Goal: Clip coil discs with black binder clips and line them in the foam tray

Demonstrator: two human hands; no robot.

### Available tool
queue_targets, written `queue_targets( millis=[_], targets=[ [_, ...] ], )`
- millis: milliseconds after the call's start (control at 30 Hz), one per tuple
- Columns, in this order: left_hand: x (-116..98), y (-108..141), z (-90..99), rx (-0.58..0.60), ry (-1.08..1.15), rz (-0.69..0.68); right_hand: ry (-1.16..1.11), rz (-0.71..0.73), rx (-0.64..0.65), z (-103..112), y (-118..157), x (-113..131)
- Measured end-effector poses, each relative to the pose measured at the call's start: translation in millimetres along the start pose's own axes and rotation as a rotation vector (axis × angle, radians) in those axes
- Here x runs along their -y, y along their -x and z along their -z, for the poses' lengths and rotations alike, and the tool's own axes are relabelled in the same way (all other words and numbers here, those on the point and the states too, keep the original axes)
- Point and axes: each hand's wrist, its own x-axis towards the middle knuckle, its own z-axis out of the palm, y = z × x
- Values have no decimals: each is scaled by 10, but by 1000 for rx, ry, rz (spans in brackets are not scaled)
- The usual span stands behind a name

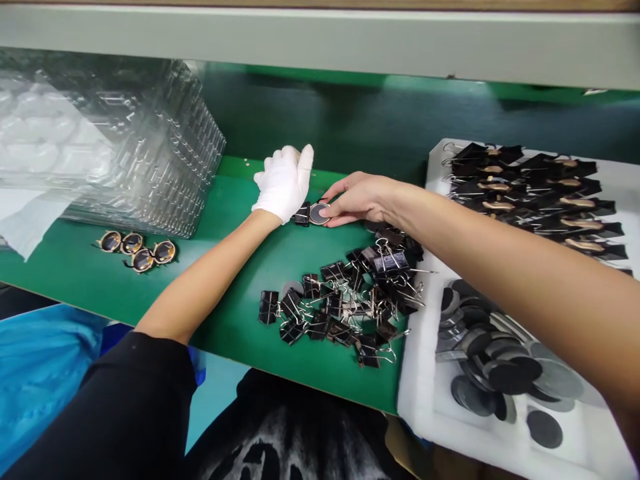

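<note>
On the green counter (273, 267), between the two hands, the black binder clip (301, 215) looks light and stiff, probably springy at the jaws and best taken by its body or wire handles. Touching its right side, the round rimmed disc (317, 213) seems light, rigid and smooth, so it could slip or scuff; its rim would likely be the safer hold. On the left, the white-gloved left hand (284, 183) has its fingers curled close together, thumb extended, its heel beside the clip; I cannot tell whether it grips the wire handles. On the right, the bare right hand (367, 198) has thumb and fingers pinched on the disc's right edge, the thumb lying over its face.
</note>
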Motion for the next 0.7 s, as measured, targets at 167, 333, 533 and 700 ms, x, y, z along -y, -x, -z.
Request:
queue_targets(
  millis=[167,333,533,700],
  targets=[
    [8,-17,-25,2,35,6,-73,-18,38,-35,-55,-43],
    [-22,-13,3,36,64,26,-70,-31,63,-31,-54,-18],
    [-42,-6,24,45,57,25,-72,-67,46,-41,4,19],
    [10,-47,10,-39,197,-11,-118,-81,49,-79,36,12]
  ],
)
